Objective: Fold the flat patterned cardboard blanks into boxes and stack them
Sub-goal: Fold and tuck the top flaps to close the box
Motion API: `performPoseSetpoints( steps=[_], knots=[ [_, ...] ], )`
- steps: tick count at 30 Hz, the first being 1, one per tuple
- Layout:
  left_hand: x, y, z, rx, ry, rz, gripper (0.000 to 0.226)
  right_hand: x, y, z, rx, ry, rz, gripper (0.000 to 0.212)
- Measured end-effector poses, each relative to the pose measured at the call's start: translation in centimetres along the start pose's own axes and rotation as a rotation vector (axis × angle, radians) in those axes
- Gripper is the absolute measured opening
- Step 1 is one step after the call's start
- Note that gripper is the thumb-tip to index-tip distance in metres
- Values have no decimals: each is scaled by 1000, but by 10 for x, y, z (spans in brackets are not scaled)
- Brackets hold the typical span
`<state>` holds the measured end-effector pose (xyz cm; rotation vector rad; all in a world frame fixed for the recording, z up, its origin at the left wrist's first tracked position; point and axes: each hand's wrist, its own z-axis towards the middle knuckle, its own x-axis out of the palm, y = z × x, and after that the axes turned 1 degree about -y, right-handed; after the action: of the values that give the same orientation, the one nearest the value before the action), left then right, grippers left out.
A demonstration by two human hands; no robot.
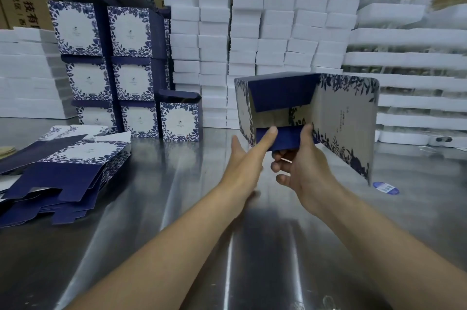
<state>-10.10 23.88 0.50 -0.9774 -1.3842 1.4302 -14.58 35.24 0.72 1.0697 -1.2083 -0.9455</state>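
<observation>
Beyond the half-folded box (pixel 346 117): foam stacks (pixel 252 31), finished boxes (pixel 131 64).

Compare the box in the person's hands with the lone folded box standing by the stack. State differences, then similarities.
The held box is off the metal table, gripped by the right hand while the left hand presses its navy flap; the lone box stands on it. The held box turns its open end toward the camera; the lone box is upright, front panel showing. Both carry blue leaf print.
</observation>
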Motion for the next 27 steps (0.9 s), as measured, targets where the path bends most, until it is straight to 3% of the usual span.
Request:
performPoseSetpoints(
  steps=[3, 4, 9, 15, 19, 23, 27],
  knots=[
    [9, 6, 1, -38, 90, 4, 65, 2, -2, -4, -7, 32, -24, 77],
    [11, 7, 2, -8, 89, -25, 62, 2, -3, -5, -9, 54, -37, 78],
    [10, 7, 9, 24, -16, -154, 62, 6, -1, -9, -20, 69, -99, 82],
    [8, 3, 10, -21, -1, -150, 50, 4, -3, -8, -16, -15, -161, 78],
    [4, 0, 5, -17, 42, -146, 61, 5, -4, -8, -47, 11, -174, 84],
    [8, 6, 4, 69, 162, 59, 79, 5, -3, -9, -25, 70, -143, 81],
    [11, 12, 10, 64, 142, 73, 65, 6, -1, -9, -45, 116, -166, 54]
  ],
)
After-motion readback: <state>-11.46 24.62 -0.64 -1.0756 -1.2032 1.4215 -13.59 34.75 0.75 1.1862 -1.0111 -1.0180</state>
